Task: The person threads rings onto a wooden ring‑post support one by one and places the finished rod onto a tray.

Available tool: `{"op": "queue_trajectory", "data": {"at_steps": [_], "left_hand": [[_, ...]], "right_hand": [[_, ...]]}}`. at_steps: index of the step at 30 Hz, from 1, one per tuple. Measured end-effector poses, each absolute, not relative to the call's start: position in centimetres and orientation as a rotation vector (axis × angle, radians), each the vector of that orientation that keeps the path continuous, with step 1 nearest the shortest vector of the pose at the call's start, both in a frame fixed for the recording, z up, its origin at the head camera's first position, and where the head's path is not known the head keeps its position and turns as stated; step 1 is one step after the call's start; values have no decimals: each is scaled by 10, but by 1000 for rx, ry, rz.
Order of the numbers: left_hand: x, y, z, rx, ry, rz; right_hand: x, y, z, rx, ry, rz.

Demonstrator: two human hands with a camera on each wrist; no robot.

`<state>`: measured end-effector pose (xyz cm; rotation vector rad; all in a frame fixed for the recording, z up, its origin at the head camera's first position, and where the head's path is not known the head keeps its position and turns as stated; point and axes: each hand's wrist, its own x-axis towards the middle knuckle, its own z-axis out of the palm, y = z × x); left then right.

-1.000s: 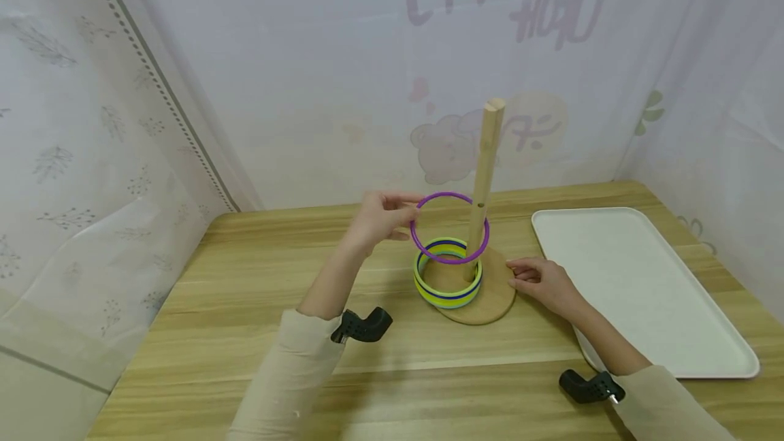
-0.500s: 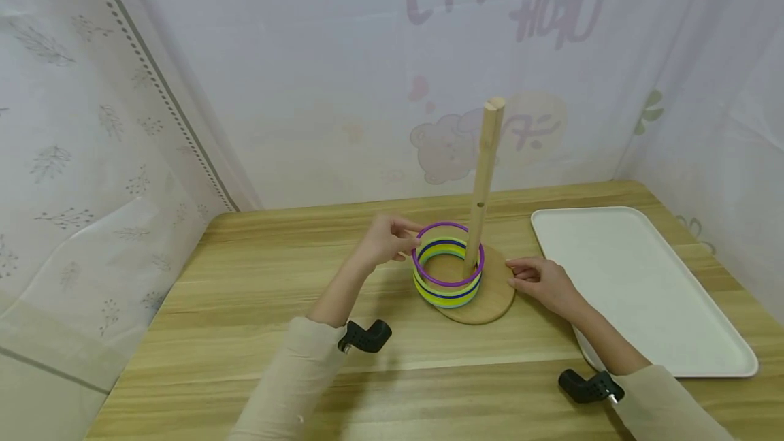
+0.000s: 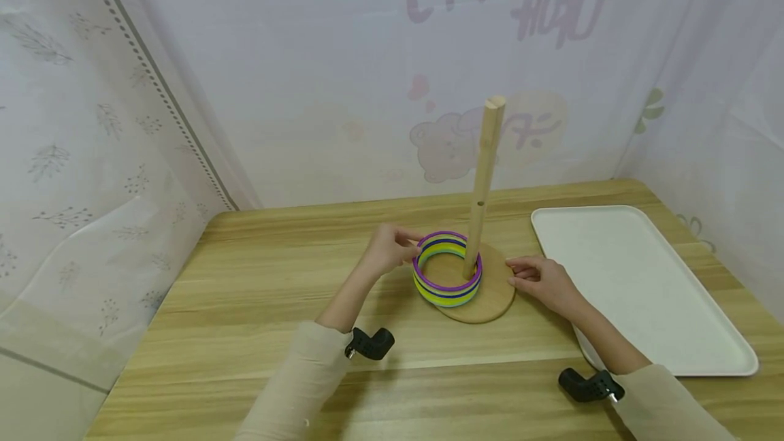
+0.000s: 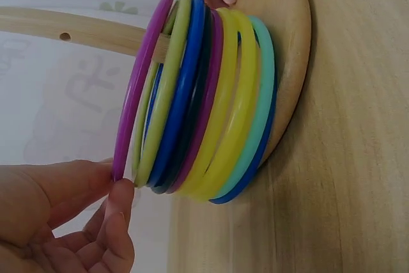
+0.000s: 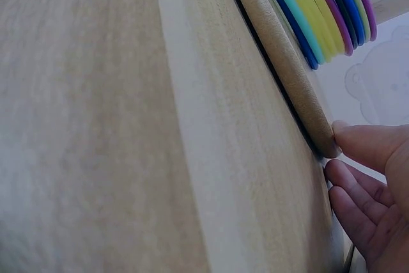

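Observation:
My left hand (image 3: 388,250) pinches the purple ring (image 4: 137,87) by its left side, between thumb and fingers. That ring sits at the top of a stack of coloured rings (image 4: 236,113), yellow, blue, green and others, looped round an upright wooden post (image 3: 484,169). In the left wrist view a narrow gap shows between the purple ring and the ring below. The stack lies off-centre on the post's round wooden base (image 3: 495,298). At the base's right edge, my right hand (image 3: 544,282) grips the rim, its thumb (image 5: 367,144) on top and fingers lower down.
A white rectangular tray (image 3: 637,278) lies to the right, partly behind the right forearm. Wood-grained tabletop (image 3: 269,271) spreads left and in front of the stand. A printed curtain (image 3: 318,87) hangs behind the table. Black camera mounts (image 3: 375,344) sit on both wrists.
My left hand has lowered the purple ring along the post, from above the stack down to its top. My right hand has stayed at the base's edge.

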<state>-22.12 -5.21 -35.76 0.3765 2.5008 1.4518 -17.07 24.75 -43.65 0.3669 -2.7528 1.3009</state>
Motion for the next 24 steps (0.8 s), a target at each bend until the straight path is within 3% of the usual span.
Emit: {"op": "queue_trajectory", "data": {"at_steps": [16,24], "left_hand": [[-222,-57,-358,397,2520,1455],[-219,-40,-328,638,2493,1629]], "right_hand": [[-171,248,-437,379,-2748,1292],[-171,248,-436,376,-2754,1296]]}}
